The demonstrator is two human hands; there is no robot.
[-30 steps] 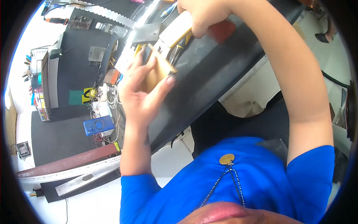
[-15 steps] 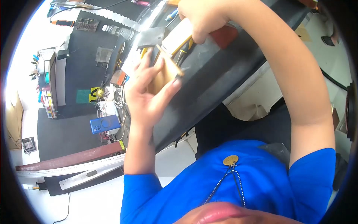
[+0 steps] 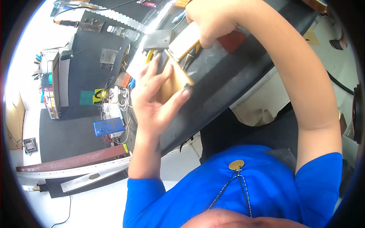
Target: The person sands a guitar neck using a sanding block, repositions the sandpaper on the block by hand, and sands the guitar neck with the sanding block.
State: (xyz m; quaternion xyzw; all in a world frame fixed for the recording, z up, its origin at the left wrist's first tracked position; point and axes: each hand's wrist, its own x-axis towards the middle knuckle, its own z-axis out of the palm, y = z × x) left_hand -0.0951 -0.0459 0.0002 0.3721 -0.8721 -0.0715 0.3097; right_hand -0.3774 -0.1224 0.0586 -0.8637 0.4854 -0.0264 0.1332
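My left hand (image 3: pixel 152 102) is wrapped around a tan, wood-like block (image 3: pixel 175 78), with the thumb on its near end and the fingers along its far side. A thin, lighter edge of the block faces right. My right hand (image 3: pixel 215 24) is curled over the end of a pale slab with a yellowish edge (image 3: pixel 185 41); its fingertips are mostly hidden. The slab's other end lies close to the tan block. Beside them sit a grey metal plate (image 3: pixel 159 39) and a yellow-and-black hand tool (image 3: pixel 190 56).
A dark red block (image 3: pixel 232 41) lies right of my right hand on the black bench (image 3: pixel 213 81). Tangled white cables (image 3: pixel 122 99), a blue phone (image 3: pixel 109 126), a plastic bottle (image 3: pixel 123 32) and an orange-handled screwdriver (image 3: pixel 66 23) are to the left.
The whole view has shifted slightly, so both hands appear a little lower and further right. Both keep nearly the same pose, and the tan block remains in my left hand.
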